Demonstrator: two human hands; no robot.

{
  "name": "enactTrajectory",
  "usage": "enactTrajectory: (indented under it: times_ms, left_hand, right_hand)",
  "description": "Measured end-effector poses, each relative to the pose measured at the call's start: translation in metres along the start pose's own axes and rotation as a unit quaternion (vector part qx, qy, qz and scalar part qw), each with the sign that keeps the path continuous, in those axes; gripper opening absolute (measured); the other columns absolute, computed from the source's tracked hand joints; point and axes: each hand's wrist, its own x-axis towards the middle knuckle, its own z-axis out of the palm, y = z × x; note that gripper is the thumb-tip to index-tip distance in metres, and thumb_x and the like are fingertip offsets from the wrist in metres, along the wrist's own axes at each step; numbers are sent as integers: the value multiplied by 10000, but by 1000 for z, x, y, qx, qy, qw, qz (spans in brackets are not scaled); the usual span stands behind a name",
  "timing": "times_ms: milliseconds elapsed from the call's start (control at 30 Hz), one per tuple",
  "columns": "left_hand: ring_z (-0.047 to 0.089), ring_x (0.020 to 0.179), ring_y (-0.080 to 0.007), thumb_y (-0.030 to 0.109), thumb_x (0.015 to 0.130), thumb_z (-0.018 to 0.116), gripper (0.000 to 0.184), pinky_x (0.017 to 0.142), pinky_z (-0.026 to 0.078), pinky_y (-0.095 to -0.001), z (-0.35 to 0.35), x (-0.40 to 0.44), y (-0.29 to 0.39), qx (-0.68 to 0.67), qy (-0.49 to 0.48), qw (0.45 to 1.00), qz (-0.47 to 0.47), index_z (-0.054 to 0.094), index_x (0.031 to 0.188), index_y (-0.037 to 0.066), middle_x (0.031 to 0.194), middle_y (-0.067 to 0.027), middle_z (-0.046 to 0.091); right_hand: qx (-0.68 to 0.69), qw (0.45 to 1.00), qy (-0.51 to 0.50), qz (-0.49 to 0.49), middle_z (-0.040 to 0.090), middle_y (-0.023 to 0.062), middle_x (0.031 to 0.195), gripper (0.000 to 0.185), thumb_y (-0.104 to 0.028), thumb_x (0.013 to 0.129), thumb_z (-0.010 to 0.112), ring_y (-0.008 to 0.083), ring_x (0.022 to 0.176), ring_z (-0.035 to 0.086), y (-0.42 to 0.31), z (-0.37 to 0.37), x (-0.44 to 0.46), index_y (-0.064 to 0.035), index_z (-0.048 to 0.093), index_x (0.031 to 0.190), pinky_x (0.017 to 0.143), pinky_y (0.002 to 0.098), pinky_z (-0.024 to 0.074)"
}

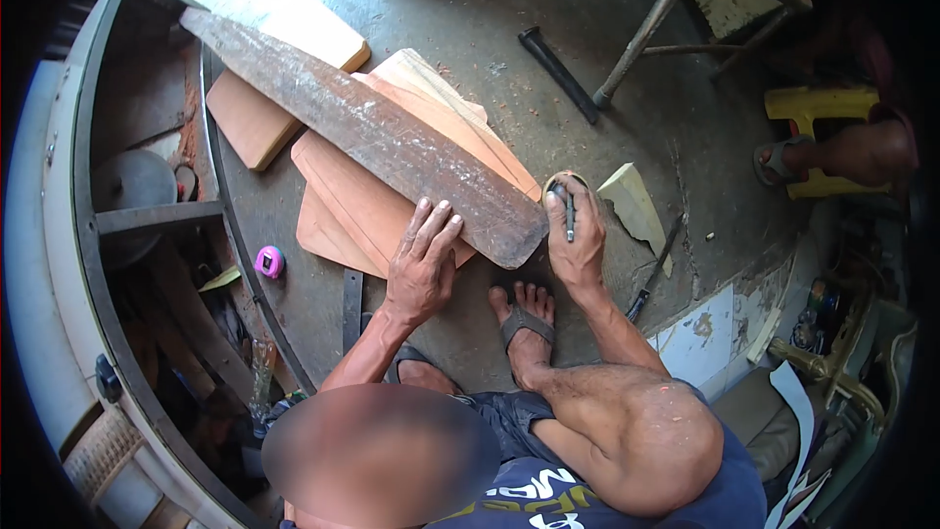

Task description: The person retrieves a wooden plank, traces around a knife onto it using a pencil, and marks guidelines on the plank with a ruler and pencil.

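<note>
A long, worn brown wooden plank (382,137) lies slantwise over several reddish-brown boards (343,181) on the floor. My left hand (426,260) rests on the plank's near end with fingers stretched out over its edge; the thumb is mostly hidden. Just right of that end, my right hand (576,245) is closed around a dark pen (570,217). A round, yellowish-rimmed thing (565,179) shows at its fingertips, and I cannot make out what it is. Curved lines run along the upper boards.
Left stands an open metal cabinet (162,218) with tools and scraps inside. A pink tape measure (269,262) lies beside it. To the right are a pale broken piece (632,201), a dark bar (558,73), a metal-legged chair (656,20) and another person's foot (783,159) by a yellow stool (808,110).
</note>
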Motion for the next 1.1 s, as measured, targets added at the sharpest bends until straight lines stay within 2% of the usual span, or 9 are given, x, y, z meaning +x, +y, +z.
enactTrajectory:
  times_ms: [33,200,467,533,567,600,700,767,1100]
  left_hand:
    - [383,1542,-420,-36,898,676,586,1235,402,-504,-1,0,1,-14,-10,1000,-14,589,1466,82,1591,-168,503]
    - [304,1577,-436,43,889,722,681,1247,388,-501,-14,6,8,-35,-66,997,-24,512,1536,84,1652,-179,418]
    - [237,1609,-410,33,900,717,727,1288,315,-495,-14,37,10,-90,-128,987,-34,476,1582,106,1695,-150,370]
    - [255,1604,-401,24,899,712,718,1274,343,-487,-10,39,8,-77,-117,990,-29,491,1575,117,1689,-139,383]
    - [272,1599,-392,14,898,708,709,1259,371,-479,-8,36,8,-68,-110,991,-29,506,1568,128,1683,-127,396]
    - [272,1599,-392,14,898,708,709,1259,371,-479,-7,35,8,-70,-112,991,-30,506,1568,128,1683,-127,396]
    - [281,1596,-392,-3,895,697,705,1264,364,-477,-5,33,5,-80,-99,991,-34,518,1563,134,1680,-125,406]
    - [258,1605,-398,-31,864,701,754,1286,329,-488,-7,34,4,-86,-113,989,-36,510,1573,137,1689,-133,390]
    - [304,1585,-393,-31,893,666,712,1265,368,-475,-8,31,3,-71,-106,992,-25,510,1570,127,1676,-122,410]
  right_hand:
    - [18,997,-29,67,668,237,1276,371,-271,1077,626,394,1191,655,1,1,-3,1,617,1329,1025,478,509]
    - [55,998,-19,23,678,227,1193,338,-282,1068,646,383,1190,661,23,13,-3,3,647,1249,1026,463,511]
    - [-21,997,74,33,710,177,1080,314,-288,1056,667,319,981,710,6,-5,20,-1,707,1176,869,413,551]
    - [80,997,23,-7,741,158,1007,279,-257,1065,653,291,917,730,-13,-22,14,0,734,1136,812,388,565]
    - [176,982,-47,52,763,147,960,247,-212,1065,636,255,857,740,-21,-24,5,3,749,1115,766,372,577]
    - [185,982,-24,24,776,146,990,202,-162,1037,652,234,851,744,-25,-12,-2,2,740,1115,764,376,586]
    - [197,977,-55,55,764,165,963,170,-124,989,695,270,847,750,-29,-12,-11,8,724,1091,770,392,588]
    - [114,992,-51,-27,744,179,926,150,-84,945,722,312,842,750,-20,-12,-8,16,703,1054,764,405,586]
    - [85,994,-48,-54,721,175,877,137,-88,936,711,306,805,737,-22,-6,-9,29,695,1005,732,402,567]
